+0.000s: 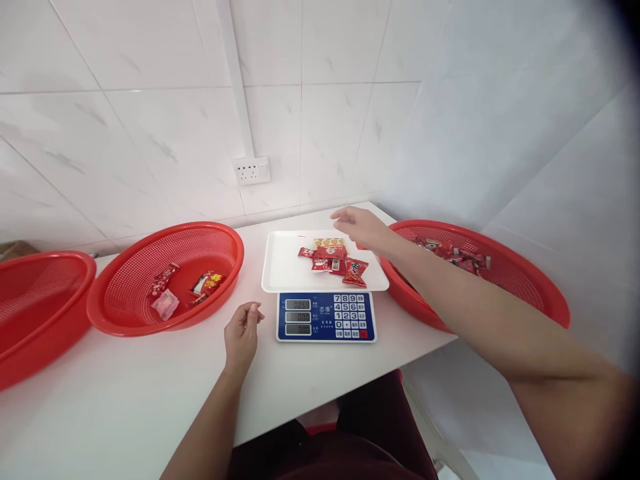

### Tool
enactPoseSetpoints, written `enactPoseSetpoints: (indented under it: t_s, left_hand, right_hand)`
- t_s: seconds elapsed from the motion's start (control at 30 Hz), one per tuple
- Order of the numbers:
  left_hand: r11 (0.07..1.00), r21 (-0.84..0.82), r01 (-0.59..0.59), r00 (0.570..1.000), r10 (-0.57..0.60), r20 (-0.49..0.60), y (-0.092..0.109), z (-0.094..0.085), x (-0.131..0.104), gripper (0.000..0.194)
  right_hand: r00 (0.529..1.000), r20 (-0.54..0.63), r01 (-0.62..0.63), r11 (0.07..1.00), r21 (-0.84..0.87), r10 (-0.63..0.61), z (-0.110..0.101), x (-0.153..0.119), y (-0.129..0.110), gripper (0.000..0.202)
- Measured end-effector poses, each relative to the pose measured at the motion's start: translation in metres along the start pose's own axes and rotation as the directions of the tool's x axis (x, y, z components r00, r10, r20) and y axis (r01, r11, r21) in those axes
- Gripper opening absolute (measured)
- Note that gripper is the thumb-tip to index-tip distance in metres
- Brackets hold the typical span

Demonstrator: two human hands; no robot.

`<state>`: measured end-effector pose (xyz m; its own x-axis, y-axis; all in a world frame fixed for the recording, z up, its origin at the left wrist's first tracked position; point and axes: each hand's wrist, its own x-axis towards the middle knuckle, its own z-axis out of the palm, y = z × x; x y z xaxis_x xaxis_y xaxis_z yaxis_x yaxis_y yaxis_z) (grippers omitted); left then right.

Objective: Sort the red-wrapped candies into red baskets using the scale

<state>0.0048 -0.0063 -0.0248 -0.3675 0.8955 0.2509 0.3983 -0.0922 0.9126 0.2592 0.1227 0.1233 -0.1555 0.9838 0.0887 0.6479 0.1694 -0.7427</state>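
A white tray (280, 267) rests on a digital scale with a blue keypad panel (326, 317). On the tray lie several small wrapped snack packets in a loose pile, among them a red packet (355, 272) at the front right and a yellowish one (330, 243) at the back. Above the tray's far right corner hovers my right hand (364, 227), fingers stretched to the left, thumb apart, holding nothing visible. My left hand (243, 335) is by the table just left of the scale, its fingers curled together with nothing seen in them.
On the right a red basket (540, 293) holds many red packets, partly behind my right forearm. To the left, another red basket (115, 323) contains a few packets. A third red basket (45, 347) is cut off at the left edge. A socket (252, 171) is on the wall.
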Motion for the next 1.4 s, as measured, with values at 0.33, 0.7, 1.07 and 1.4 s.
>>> enactPoseSetpoints:
  t_s: [0.33,0.7,1.07,1.4]
  left_hand:
    - [1.0,0.016,0.006,1.0,-0.006,0.002,0.001,0.001,-0.001,0.033]
    - [0.999,0.032,0.006,1.0,-0.006,-0.001,0.0,0.001,0.0,0.034]
    - [0.999,0.044,-0.003,1.0,0.004,-0.014,-0.001,0.001,0.0,0.034]
    - [0.995,0.05,-0.091,0.98,0.099,-0.17,0.007,-0.003,-0.007,0.028]
  right_hand:
    - [0.989,-0.14,-0.015,0.971,0.24,0.05,-0.032,-0.023,0.029,0.036]
    - [0.969,-0.213,-0.071,0.969,0.235,0.123,-0.061,-0.057,0.06,0.028]
    - [0.925,-0.36,-0.173,0.977,-0.125,0.118,-0.073,-0.086,0.094,0.014]
    - [0.852,-0.521,-0.121,0.947,-0.299,-0.055,-0.052,-0.119,0.115,0.033]
